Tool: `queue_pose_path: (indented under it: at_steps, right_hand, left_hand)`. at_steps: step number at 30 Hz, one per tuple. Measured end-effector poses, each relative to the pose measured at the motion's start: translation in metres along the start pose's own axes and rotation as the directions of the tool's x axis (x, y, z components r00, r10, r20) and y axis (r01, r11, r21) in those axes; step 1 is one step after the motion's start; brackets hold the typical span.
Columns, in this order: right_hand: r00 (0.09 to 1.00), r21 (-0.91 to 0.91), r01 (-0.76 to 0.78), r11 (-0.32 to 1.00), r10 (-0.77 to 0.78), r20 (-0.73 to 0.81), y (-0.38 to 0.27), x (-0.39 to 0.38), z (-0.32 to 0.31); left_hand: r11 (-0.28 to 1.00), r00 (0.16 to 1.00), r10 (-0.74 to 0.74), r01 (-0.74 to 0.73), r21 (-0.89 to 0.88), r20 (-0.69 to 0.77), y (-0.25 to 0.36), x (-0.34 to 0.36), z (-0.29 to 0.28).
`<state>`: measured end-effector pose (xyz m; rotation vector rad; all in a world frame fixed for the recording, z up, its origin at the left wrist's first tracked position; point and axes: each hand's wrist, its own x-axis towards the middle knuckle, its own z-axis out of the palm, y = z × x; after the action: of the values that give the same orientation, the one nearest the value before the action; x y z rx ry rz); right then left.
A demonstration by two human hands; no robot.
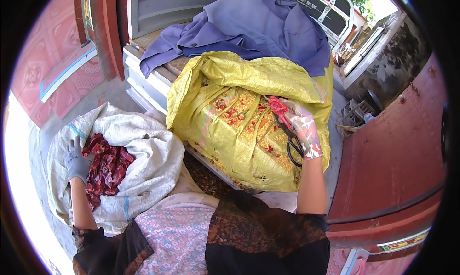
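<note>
My left hand (78,160), in a grey glove, is at the left edge of a pile of dried red chilies (109,172) inside a white woven sack (148,155), with its fingers apart. My right hand (302,126), in a pink camouflage glove, grips black-handled scissors (293,150) and a red piece, apparently chili (278,107), over an open yellow woven sack (239,174). Yellow seeds and red scraps lie scattered on the yellow sack's folds. Part of the scissors is hidden by my hand.
Purple-blue cloth (254,26) lies on a vehicle bed (143,98) behind the yellow sack. A pink tiled wall (48,45) stands at left, a red metal gate (388,160) at right. A small wooden stool or rack (354,114) is at the back right.
</note>
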<state>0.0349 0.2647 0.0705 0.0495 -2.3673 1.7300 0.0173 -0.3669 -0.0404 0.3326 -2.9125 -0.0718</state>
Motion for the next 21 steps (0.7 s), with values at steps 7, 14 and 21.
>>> queue_pose_path:
  at_steps: [7,14,21]
  right_hand:
    - [0.988,0.457,0.064,0.887,0.008,-0.155,-0.01,-0.057,0.088]
    - [0.951,0.513,0.262,0.817,-0.129,-0.28,0.0,-0.079,0.16]
    - [0.924,-0.09,0.219,0.972,-0.236,-0.3,0.006,-0.076,0.14]
  left_hand:
    - [0.081,0.822,0.566,0.023,-0.996,0.066,0.183,-0.025,-0.024]
    - [-0.285,0.516,0.854,0.369,-0.884,-0.06,0.338,-0.069,-0.075]
    - [-0.179,0.698,0.714,0.104,-0.978,-0.057,0.351,-0.071,-0.051]
